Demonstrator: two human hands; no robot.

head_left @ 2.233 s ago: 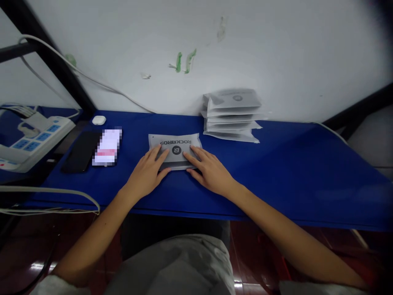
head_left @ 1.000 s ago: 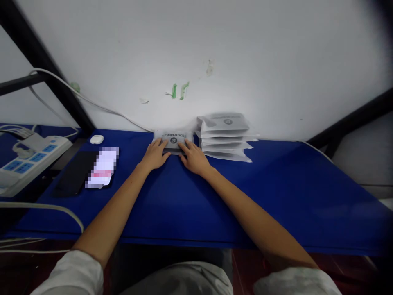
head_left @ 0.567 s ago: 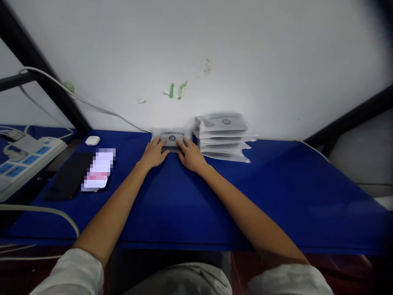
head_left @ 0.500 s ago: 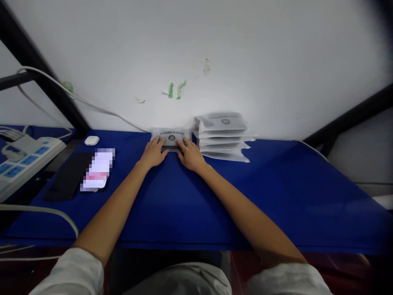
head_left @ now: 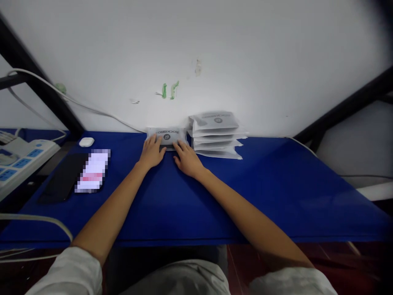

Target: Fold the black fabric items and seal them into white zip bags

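A frosted zip pouch [head_left: 167, 133] with dark printed lettering and a round logo lies at the back of the blue table, by the wall. My left hand [head_left: 151, 154] lies flat with spread fingers on its left near corner. On the right near side, the fingertips of my right hand [head_left: 188, 159] touch the pouch's front edge, fingers also apart. Neither hand grips it. Just right of the pouch stands a stack of several similar frosted pouches [head_left: 216, 123], their edges sticking out unevenly to the right.
To the left are a dark phone [head_left: 63, 178], a lit phone with a blurred screen [head_left: 93, 171] and a small white case [head_left: 86, 141]. A white power strip [head_left: 29, 162] with cables is at the far left. The wall [head_left: 245, 61] bounds the table's back.
The view has shifted slightly, moving everything a little left in the picture. My right hand has drawn back slightly toward me on the pouch; the pouch and stack keep their places.
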